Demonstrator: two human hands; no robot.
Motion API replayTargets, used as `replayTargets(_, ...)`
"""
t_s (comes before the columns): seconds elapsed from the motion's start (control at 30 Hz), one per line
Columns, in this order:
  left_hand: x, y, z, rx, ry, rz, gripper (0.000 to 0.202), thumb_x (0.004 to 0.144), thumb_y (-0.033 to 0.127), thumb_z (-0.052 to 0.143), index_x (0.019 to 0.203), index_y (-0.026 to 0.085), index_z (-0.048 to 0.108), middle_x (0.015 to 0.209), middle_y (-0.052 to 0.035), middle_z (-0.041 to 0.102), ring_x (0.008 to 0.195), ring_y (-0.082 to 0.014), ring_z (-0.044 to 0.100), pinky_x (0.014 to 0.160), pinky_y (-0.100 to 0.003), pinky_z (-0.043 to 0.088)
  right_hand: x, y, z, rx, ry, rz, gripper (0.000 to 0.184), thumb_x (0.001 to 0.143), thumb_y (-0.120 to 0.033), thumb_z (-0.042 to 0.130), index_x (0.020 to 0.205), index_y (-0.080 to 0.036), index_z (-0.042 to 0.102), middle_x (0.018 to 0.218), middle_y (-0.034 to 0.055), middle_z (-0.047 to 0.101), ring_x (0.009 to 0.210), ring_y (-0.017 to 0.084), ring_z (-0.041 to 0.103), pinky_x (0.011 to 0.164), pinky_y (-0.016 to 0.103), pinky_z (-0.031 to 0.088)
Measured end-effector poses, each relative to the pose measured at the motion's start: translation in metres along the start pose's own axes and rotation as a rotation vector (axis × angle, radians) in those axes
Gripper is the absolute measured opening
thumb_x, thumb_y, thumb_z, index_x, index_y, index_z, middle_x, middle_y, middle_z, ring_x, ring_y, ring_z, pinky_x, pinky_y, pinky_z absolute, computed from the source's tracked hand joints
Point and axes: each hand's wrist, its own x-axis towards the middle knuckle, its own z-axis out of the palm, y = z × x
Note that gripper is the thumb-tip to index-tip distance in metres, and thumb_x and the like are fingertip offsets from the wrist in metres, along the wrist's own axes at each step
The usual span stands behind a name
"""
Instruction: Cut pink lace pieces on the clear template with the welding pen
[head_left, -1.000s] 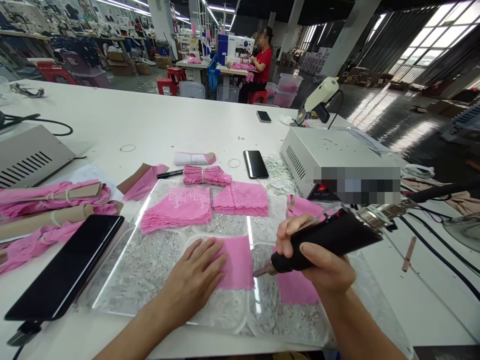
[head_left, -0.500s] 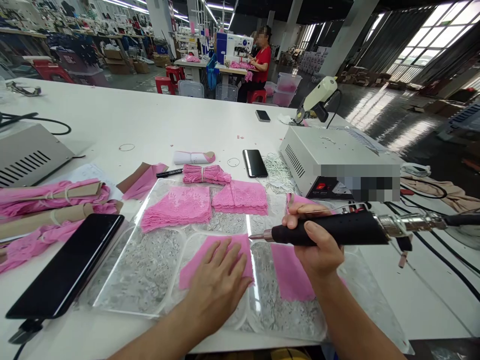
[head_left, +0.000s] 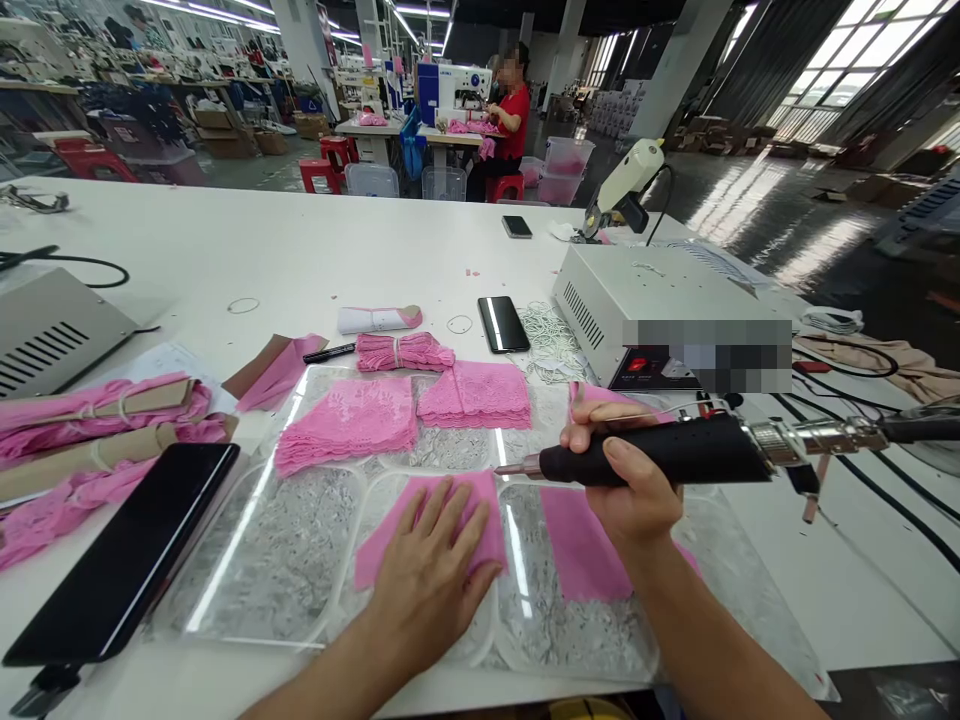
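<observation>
My left hand [head_left: 431,565] lies flat with spread fingers on a pink fabric piece [head_left: 379,555], holding it against the clear mat [head_left: 292,560]. My right hand [head_left: 637,490] is wrapped round a black corded hand tool [head_left: 705,450] with a tapered metal tip. That tip points left and meets the upper right corner of the fabric under my left hand; whether it presses down I cannot tell. Another pink piece [head_left: 574,550] lies partly beneath my right hand and forearm. Beyond my hands are two stacks of pink lace pieces, one on the left [head_left: 349,425] and one on the right [head_left: 476,395].
A grey metal control box [head_left: 660,285] with a lit red switch stands at right, cables [head_left: 885,500] beside it. A tied pink bundle [head_left: 405,352], a marker [head_left: 330,353] and a phone [head_left: 503,325] lie farther back. A large black tablet-like device [head_left: 127,550] is at left.
The view has shifted slightly. Both hands, the fabric and the hand tool keep nearly the same places relative to one another.
</observation>
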Motion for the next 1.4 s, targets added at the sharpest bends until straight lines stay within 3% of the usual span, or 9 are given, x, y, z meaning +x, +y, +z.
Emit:
replayTargets(0.8,-0.001,0.001,0.000,-0.048,-0.002,-0.043,0.038,0.093,0.038,0.050,0.122,0.015,0.060,0.128,-0.0141,0.061,0.121,-0.0354,0.053,0.095,-0.055,0.045,-0.001,0.003,0.005,-0.022,-0.079,-0.020,0.005,0.077,-0.024,0.061,0.080,-0.022,0.065,0.080,0.0011,0.062,0.062,0.013,0.058,0.063,0.034,0.050)
replayTargets(1.0,-0.002,0.004,-0.003,-0.060,-0.047,-0.067,0.043,0.088,0.042,0.059,0.122,0.016,0.059,0.128,-0.0132,0.061,0.121,-0.0361,0.053,0.095,-0.054,0.045,-0.002,0.000,0.007,-0.071,-0.011,0.012,0.007,0.073,-0.024,0.060,0.077,-0.021,0.064,0.079,0.0020,0.062,0.060,0.014,0.056,0.063,0.037,0.051)
replayTargets(1.17,-0.004,0.007,0.001,-0.075,-0.045,-0.124,0.048,0.083,0.049,0.064,0.120,0.017,0.060,0.128,-0.0124,0.060,0.122,-0.0359,0.050,0.100,-0.054,0.041,0.002,-0.003,0.021,-0.033,-0.001,-0.048,0.012,0.069,-0.022,0.056,0.076,-0.020,0.066,0.078,0.0029,0.062,0.058,0.014,0.054,0.061,0.037,0.049)
replayTargets(1.4,-0.005,0.009,0.003,-0.087,-0.043,-0.143,0.049,0.084,0.050,0.063,0.122,0.019,0.058,0.128,-0.0135,0.058,0.120,-0.0357,0.049,0.097,-0.056,0.040,-0.002,0.002,0.055,0.002,-0.116,0.009,0.012,0.071,-0.022,0.057,0.080,-0.022,0.066,0.083,0.0027,0.061,0.061,0.013,0.055,0.064,0.035,0.051)
